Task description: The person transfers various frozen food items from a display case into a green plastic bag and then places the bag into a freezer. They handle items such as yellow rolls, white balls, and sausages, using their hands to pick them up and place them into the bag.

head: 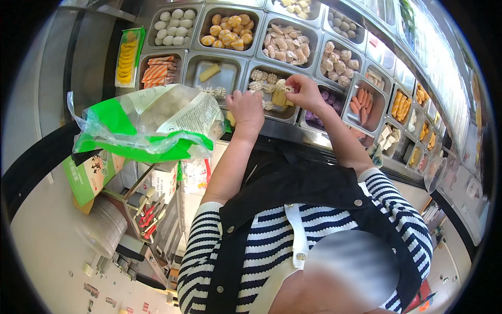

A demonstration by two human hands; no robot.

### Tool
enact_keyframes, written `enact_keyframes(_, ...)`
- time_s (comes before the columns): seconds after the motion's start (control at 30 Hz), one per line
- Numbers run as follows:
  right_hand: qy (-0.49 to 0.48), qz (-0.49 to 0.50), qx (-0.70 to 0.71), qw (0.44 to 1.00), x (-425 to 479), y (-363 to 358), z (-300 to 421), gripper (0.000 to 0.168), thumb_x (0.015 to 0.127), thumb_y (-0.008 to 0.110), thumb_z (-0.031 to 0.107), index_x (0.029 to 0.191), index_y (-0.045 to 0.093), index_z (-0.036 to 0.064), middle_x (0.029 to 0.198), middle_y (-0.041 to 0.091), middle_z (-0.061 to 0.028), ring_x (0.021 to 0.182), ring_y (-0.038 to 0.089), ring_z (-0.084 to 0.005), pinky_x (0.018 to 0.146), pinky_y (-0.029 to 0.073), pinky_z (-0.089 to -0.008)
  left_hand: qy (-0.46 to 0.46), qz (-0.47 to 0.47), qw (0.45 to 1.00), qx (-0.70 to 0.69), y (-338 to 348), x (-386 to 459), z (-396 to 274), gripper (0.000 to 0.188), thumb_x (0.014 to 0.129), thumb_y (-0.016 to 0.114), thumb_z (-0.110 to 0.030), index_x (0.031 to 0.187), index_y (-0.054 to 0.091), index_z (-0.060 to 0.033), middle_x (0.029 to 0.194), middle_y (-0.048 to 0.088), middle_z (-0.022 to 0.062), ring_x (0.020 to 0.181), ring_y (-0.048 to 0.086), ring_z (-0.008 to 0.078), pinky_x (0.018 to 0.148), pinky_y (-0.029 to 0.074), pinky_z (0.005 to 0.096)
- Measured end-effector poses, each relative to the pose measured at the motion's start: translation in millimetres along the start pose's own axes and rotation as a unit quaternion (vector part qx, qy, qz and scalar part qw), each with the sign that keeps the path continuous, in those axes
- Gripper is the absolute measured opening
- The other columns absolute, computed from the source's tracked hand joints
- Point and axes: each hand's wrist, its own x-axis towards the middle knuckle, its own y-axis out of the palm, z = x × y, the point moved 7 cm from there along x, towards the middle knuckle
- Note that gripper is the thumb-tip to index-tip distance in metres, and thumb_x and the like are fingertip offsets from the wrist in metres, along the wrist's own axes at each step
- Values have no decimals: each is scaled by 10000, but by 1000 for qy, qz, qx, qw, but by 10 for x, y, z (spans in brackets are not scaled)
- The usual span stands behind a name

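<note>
My right hand (306,93) pinches a white, scored, squid-like roll (289,89) above the right part of a steel pan (285,116). That pan holds several similar white pieces (259,75) and pale yellow rolls (279,97). My left hand (247,110) is at the pan's left front corner with its fingers curled. A white piece shows by its fingertips, but whether they grip it is hidden. Just left, another steel pan (230,70) contains one yellow roll (210,72) and white scored pieces (213,91). A clear and green plastic bag (149,123) lies beside my left wrist, bearing writing.
Behind are pans of white balls (175,27), yellow-striped balls (231,33) and pinkish meat pieces (287,44). To the right sit purple balls (329,101) and small sausages (362,103). Orange-striped sticks (157,72) and a packaged yellow food tray (127,59) stand left.
</note>
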Motion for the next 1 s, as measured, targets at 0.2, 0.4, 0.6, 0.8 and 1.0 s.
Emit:
enact_keyframes(0.2,-2,-17,26,1000,-42,-99,31,267,623,645,158,847,580,26,705,546,-68,615,516,-148,585,442,-271,72,40,996,21,273,144,-147,68,654,580,-142,629,643,-136,709,593,35,738,564,221,646,419,373)
enact_keyframes(0.4,12,-24,50,998,-94,-164,-60,262,630,643,156,847,581,23,714,550,-60,613,519,-131,584,446,-265,38,203,978,-40,312,249,-95,182,623,659,-165,796,654,-110,821,604,81,806,604,254,658,489,372)
enact_keyframes(0.6,11,-7,62,998,-155,-180,-104,271,623,643,159,850,574,26,710,543,-69,618,524,-156,590,447,-278,35,77,983,-160,298,206,28,324,630,704,-238,925,603,-148,862,590,45,778,592,248,637,478,375)
enact_keyframes(0.8,-65,64,6,996,-277,-32,-1,269,605,637,137,843,571,32,729,544,-119,673,557,-238,603,450,-325,89,105,986,-92,389,172,-152,332,628,687,-174,944,591,-141,905,584,57,797,586,261,647,478,363)
enact_keyframes(1.0,-219,99,-122,963,-441,312,230,178,631,616,89,803,577,68,816,564,-113,753,567,-299,645,466,-389,91,4,972,-218,392,151,-62,146,703,559,-82,842,587,-120,873,574,61,775,579,280,665,477,380)
